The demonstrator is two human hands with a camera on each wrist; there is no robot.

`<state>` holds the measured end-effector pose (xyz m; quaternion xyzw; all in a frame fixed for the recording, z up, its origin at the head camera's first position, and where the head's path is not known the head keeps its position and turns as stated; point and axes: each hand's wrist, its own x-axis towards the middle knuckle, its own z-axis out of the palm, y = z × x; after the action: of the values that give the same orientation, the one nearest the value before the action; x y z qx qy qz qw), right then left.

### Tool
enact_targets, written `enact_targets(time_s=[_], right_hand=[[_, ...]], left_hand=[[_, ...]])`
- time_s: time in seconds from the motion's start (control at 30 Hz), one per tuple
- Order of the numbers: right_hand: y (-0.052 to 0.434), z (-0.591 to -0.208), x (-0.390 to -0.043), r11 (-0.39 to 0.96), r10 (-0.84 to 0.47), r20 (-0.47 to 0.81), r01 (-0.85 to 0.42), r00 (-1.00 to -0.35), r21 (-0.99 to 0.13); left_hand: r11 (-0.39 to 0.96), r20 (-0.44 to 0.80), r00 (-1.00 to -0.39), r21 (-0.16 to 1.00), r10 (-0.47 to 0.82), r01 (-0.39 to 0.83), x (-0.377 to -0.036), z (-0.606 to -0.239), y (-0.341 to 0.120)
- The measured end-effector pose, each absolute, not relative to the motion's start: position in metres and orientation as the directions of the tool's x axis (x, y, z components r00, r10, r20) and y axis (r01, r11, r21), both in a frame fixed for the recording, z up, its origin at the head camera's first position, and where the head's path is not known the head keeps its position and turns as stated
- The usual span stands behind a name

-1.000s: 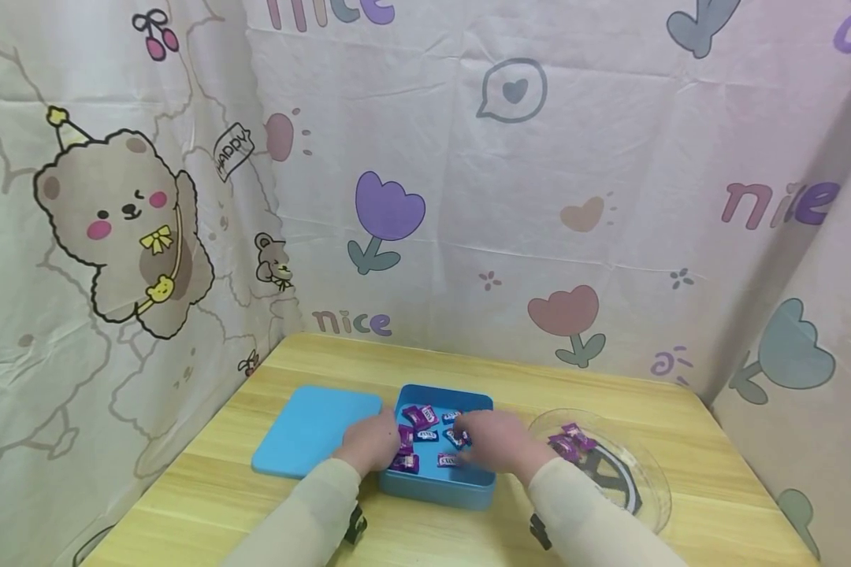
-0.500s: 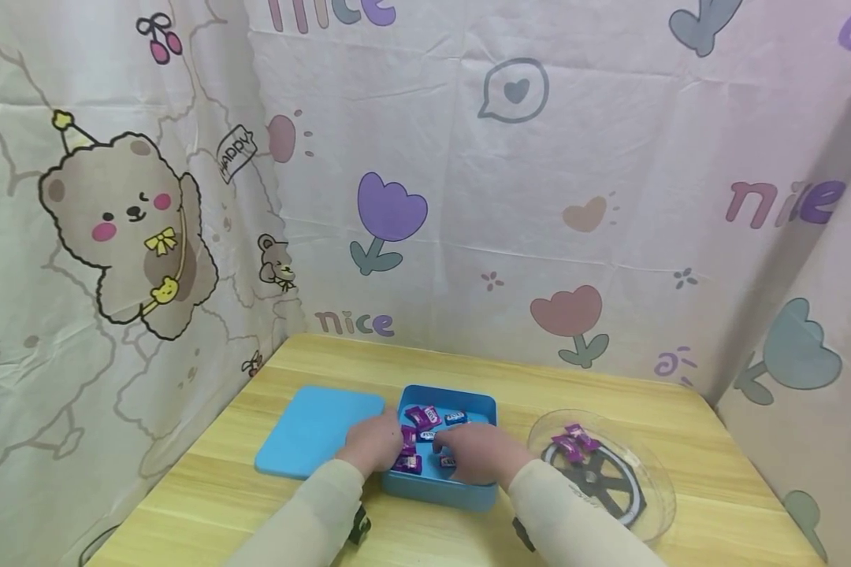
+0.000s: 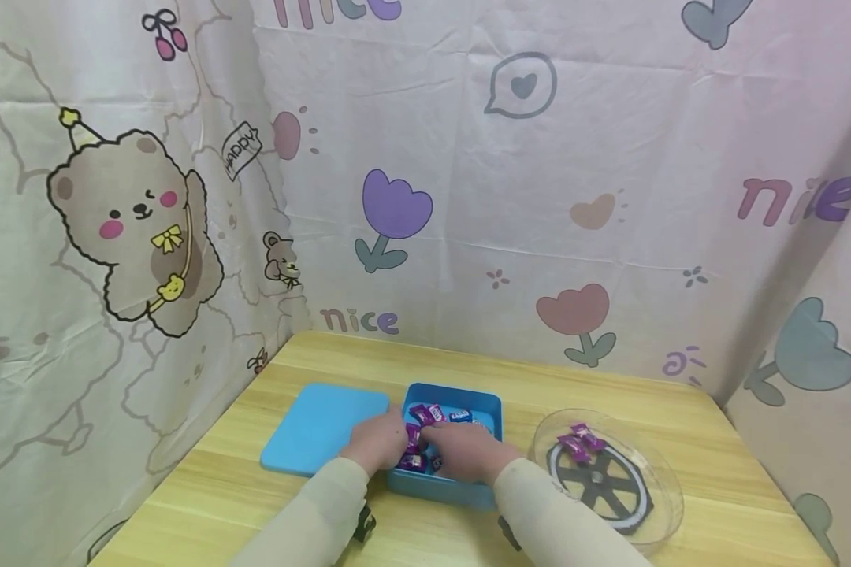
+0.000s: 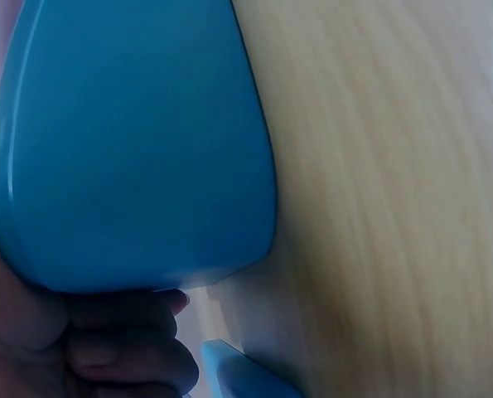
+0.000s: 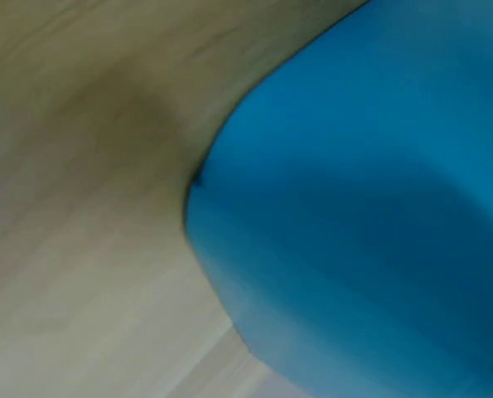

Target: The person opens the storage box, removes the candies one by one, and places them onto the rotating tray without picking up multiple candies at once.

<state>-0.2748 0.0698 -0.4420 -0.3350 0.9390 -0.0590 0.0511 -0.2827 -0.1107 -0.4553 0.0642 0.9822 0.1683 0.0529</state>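
A blue rectangular box [image 3: 443, 490] stands open-topped on the table, holding several small wrapped candies in purple [image 3: 413, 463] and blue [image 3: 460, 415] wrappers. My left hand [image 3: 378, 441] grips its left wall; in the left wrist view, curled fingers [image 4: 130, 356] lie against the outside of the box [image 4: 138, 149]. Inside the box, my right hand [image 3: 464, 450] reaches down with bent fingers among the candies at the left side. Its palm and most fingertips are hidden, so I cannot tell if it pinches a candy. The right wrist view shows mainly the outer wall [image 5: 329, 232].
A flat blue lid [image 3: 319, 429] lies left of the box. To the right sits a clear round container [image 3: 663, 512] with a dark spoked pattern and purple candies [image 3: 574, 447] at its far side. A printed curtain [image 3: 461, 157] hangs behind the wooden table [image 3: 539, 378].
My right hand has moved left across the box, from its right side to the purple candies, covering the blue ones below it. The left hand keeps its grip on the box wall.
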Motion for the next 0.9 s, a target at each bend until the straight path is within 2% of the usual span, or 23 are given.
enact_targets(time_s=[0.2, 0.43, 0.6, 0.9], right_hand=[[0.064, -0.449, -0.281, 0.733, -0.673, -0.040, -0.658, -0.739, -0.174], [0.062, -0.457, -0.286, 0.720, -0.688, -0.040, -0.676, -0.724, -0.158], [0.060, -0.456, -0.289, 0.739, -0.667, -0.003, -0.661, -0.745, -0.132], [0.065, -0.457, -0.293, 0.802, -0.577, 0.029, -0.573, -0.816, -0.168]], left_hand=[[0.943, -0.099, -0.986, 0.318, 0.134, 0.096, -0.282, -0.453, -0.109], [0.940, -0.106, -0.987, 0.333, 0.117, 0.076, -0.282, -0.452, -0.109], [0.940, -0.107, -0.987, 0.332, 0.121, 0.079, -0.283, -0.452, -0.109], [0.938, -0.132, -0.984, 0.340, 0.121, 0.070, -0.282, -0.449, -0.110]])
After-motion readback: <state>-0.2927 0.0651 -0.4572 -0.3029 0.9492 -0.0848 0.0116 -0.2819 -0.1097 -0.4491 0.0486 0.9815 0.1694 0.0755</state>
